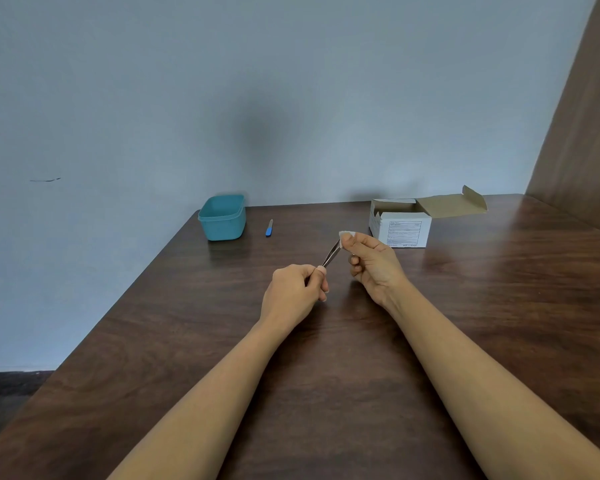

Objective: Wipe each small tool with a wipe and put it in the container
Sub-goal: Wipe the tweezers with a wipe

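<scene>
My left hand [297, 289] grips the lower end of metal tweezers [330, 255], which point up and to the right above the table. My right hand [373, 263] pinches a small white wipe [344, 234] around the tweezers' tip. A teal plastic container [222, 218] stands open at the table's far left corner; its inside is not visible. A small tool with a blue handle [269, 228] lies on the table just right of the container.
An open white cardboard box [400, 223] with its flap folded back sits at the far right of the dark wooden table [326, 375]. A wooden panel [582, 116] rises on the right. The table's left edge runs diagonally.
</scene>
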Tool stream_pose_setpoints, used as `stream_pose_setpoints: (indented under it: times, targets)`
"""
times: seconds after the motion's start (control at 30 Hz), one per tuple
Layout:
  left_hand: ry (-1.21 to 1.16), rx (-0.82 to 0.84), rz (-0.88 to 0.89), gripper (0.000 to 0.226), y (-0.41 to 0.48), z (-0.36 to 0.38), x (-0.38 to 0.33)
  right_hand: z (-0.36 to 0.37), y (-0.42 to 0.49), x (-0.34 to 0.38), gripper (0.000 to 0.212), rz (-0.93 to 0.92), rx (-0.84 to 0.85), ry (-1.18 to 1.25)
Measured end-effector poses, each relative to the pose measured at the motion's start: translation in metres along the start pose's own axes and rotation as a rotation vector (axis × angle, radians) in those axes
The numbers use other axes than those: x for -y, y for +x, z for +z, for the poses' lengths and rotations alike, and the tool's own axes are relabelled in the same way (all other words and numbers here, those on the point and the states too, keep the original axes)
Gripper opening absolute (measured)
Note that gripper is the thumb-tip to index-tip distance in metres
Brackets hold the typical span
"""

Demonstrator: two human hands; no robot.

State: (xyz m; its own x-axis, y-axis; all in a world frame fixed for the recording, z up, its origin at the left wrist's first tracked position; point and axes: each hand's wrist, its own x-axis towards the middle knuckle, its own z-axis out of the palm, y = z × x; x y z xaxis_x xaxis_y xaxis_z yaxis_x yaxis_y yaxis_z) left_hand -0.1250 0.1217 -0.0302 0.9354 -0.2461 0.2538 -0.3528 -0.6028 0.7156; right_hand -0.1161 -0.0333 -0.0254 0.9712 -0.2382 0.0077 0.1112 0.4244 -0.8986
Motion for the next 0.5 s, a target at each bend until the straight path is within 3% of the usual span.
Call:
stream_pose_setpoints:
  times: [0.5]
  targets:
    - [-0.01, 0.004, 0.007, 0.038, -0.0017, -0.0016, -0.0002, -0.0002, 0.0008, 0.0004, 0.009, -0.008, -0.013, -0.058]
